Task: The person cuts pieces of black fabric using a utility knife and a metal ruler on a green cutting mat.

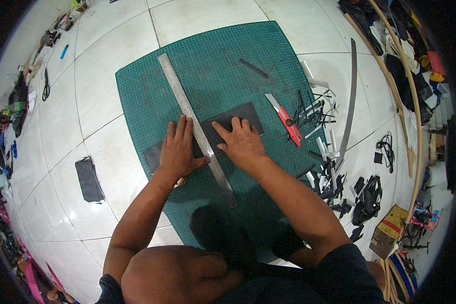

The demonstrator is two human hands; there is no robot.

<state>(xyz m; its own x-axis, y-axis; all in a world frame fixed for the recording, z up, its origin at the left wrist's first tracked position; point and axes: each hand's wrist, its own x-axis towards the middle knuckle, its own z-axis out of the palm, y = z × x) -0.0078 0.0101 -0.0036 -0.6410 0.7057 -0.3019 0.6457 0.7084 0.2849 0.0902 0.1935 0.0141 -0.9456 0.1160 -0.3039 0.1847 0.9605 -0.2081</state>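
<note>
A long steel ruler (pixel 185 107) lies slanted across a strip of black sheet material (pixel 242 115) on the green cutting mat (pixel 223 55). My left hand (pixel 178 149) rests on the sheet's left part, fingers stretched forward along the ruler's left edge and thumb reaching onto the ruler. To the right of the ruler, my right hand (pixel 242 143) lies on the sheet with its fingers spread, holding nothing. A red utility knife (pixel 290 127) with its blade out lies on the mat, right of my right hand. Part of the sheet is hidden under both hands.
Black and white offcuts (pixel 327 177) are scattered along the mat's right edge. A long dark strip (pixel 350 96) lies on the white tiles beyond. At the left sits a stack of black pieces (pixel 89 180). A yellow box (pixel 388 230) and wooden poles (pixel 401 101) stand at the right.
</note>
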